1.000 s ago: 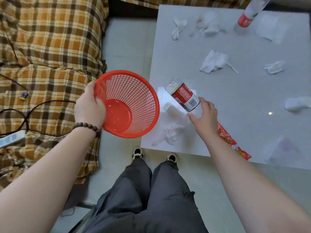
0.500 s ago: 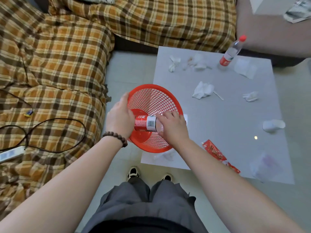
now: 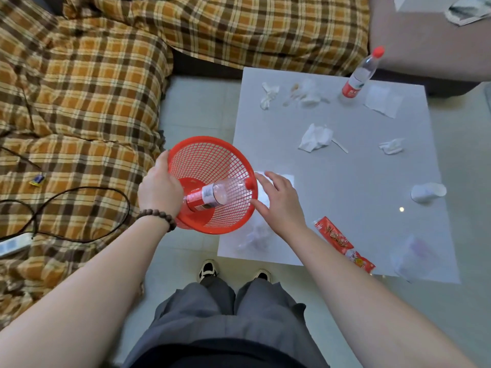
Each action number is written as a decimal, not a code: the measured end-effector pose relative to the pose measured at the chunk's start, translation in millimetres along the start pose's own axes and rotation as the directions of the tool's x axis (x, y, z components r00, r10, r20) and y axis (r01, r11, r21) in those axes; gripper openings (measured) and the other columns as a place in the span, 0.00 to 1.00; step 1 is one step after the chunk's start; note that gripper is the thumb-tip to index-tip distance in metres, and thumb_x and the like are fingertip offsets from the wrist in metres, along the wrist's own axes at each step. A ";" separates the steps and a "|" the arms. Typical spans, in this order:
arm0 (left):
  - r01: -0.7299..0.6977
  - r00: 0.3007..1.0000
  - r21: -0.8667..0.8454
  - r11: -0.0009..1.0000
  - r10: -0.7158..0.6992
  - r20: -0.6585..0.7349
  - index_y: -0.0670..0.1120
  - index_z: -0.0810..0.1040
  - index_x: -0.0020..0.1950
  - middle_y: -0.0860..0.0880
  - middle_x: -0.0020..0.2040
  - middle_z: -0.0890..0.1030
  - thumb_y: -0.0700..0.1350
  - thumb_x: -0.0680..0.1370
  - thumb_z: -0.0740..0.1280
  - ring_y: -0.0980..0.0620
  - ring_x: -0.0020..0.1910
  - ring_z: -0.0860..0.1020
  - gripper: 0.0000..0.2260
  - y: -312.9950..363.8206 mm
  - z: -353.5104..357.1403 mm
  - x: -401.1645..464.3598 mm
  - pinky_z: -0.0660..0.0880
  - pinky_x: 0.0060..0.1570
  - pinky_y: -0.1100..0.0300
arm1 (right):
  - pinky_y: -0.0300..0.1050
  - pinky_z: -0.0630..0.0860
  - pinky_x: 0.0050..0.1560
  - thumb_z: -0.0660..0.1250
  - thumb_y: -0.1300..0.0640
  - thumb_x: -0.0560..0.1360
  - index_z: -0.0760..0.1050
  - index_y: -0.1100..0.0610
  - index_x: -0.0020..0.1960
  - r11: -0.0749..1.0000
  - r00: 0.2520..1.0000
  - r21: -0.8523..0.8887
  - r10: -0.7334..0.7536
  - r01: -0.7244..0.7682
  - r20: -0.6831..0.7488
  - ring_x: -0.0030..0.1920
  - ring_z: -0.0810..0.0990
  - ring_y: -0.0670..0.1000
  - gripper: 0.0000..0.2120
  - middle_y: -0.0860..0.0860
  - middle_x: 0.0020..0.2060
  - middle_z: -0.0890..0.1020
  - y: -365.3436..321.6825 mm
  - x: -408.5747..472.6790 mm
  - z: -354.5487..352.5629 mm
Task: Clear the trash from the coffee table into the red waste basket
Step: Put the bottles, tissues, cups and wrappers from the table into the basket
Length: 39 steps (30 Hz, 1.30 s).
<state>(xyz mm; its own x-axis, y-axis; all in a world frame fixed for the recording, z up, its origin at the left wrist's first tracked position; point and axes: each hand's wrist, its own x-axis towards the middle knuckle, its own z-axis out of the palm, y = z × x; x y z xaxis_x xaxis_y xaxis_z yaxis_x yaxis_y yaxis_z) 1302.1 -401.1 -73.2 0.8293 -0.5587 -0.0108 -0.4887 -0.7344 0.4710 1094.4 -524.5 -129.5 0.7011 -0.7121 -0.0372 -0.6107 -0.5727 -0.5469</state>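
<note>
Fingers of the left hand [image 3: 159, 193] curl round the rim of the red waste basket [image 3: 212, 160], tilted at frame centre, a plastic bottle [image 3: 215, 195] lying inside. Just right of it, the right hand [image 3: 279, 203] hangs loose and empty over the coffee table [image 3: 358, 168], above what may be clear wrapping [image 3: 252, 237]. Tissues [image 3: 314, 138] remain upper right.

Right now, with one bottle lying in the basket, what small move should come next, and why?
Probably lower the open right hand onto the clear plastic wrapper at the table's near corner. It is the closest trash; the left hand holds the red basket tilted beside that corner.
</note>
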 end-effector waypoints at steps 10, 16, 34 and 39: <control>0.082 0.997 0.081 0.993 -0.082 -0.005 0.44 0.67 0.71 0.37 0.55 0.79 0.37 0.76 0.57 0.36 0.52 0.76 0.22 -48.7 16.1 -9.7 0.71 0.54 0.49 | 0.55 0.55 0.72 0.66 0.44 0.73 0.56 0.47 0.74 0.955 0.888 -0.175 0.287 -0.238 0.360 0.75 0.50 0.58 0.34 0.53 0.76 0.56 78.7 -51.8 93.9; -0.013 1.000 0.119 0.993 0.012 0.012 0.46 0.68 0.70 0.37 0.56 0.79 0.39 0.76 0.58 0.37 0.52 0.77 0.22 -70.1 29.2 -7.3 0.71 0.55 0.50 | 0.55 0.53 0.73 0.67 0.52 0.74 0.53 0.46 0.75 0.957 0.841 -0.216 0.276 -0.194 0.466 0.76 0.48 0.60 0.34 0.54 0.77 0.50 92.3 -57.4 153.6; 0.018 0.998 0.074 0.997 -0.023 0.063 0.45 0.67 0.71 0.36 0.55 0.79 0.37 0.75 0.57 0.36 0.52 0.76 0.23 -79.7 -10.5 4.0 0.71 0.53 0.47 | 0.39 0.65 0.53 0.62 0.69 0.72 0.77 0.59 0.56 0.957 0.983 0.224 0.185 -0.184 0.016 0.58 0.72 0.55 0.15 0.54 0.56 0.76 0.2 -19.2 45.5; -0.011 0.998 -0.008 1.000 0.011 0.059 0.45 0.67 0.71 0.37 0.55 0.78 0.37 0.76 0.58 0.36 0.52 0.76 0.23 -68.2 -21.4 1.4 0.71 0.51 0.49 | 0.35 0.63 0.54 0.64 0.70 0.69 0.79 0.58 0.53 0.965 0.992 0.261 0.033 -0.001 -0.118 0.57 0.73 0.55 0.16 0.55 0.54 0.77 -71.8 2.3 10.2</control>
<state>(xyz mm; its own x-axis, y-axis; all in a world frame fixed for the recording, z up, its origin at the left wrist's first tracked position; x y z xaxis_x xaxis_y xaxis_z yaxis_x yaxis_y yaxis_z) 1342.4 -343.5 -86.5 0.8063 -0.5887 -0.0580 -0.4952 -0.7253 0.4783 1143.6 -480.9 -98.8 0.6322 -0.7736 0.0442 -0.4942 -0.4465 -0.7460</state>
